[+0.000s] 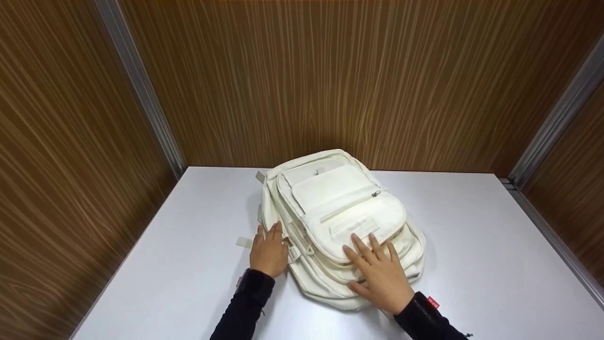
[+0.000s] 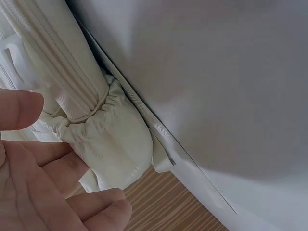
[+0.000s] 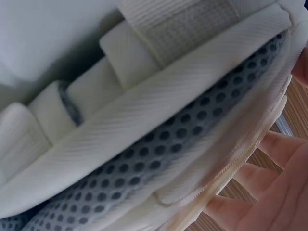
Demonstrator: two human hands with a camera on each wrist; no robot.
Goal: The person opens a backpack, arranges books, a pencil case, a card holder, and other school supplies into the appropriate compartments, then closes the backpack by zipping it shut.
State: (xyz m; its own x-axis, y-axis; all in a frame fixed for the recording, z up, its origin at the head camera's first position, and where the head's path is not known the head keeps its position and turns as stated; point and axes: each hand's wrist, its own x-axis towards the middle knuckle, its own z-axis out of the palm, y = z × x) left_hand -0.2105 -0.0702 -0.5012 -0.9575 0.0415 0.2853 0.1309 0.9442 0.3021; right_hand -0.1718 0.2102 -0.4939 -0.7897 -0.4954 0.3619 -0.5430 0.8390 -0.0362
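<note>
A cream backpack [image 1: 349,203] lies on the white table, its front pocket facing up and its far end near the back wall. My left hand [image 1: 269,250] rests along its left side, beside a strap buckle [image 1: 293,254]. In the left wrist view the fingers are loosely bent next to a gathered side pocket [image 2: 113,144]. My right hand [image 1: 380,274] lies with spread fingers over the near edge of the front pocket. The right wrist view shows dark perforated mesh [image 3: 159,144] along the bag, with the fingertips at its cream edge.
The white table [image 1: 472,245] extends around the bag on both sides. Wood-grain panels [image 1: 306,85] enclose it at the back, left and right, with metal corner posts [image 1: 141,85]. A loose strap end [image 1: 244,242] sticks out left of the bag.
</note>
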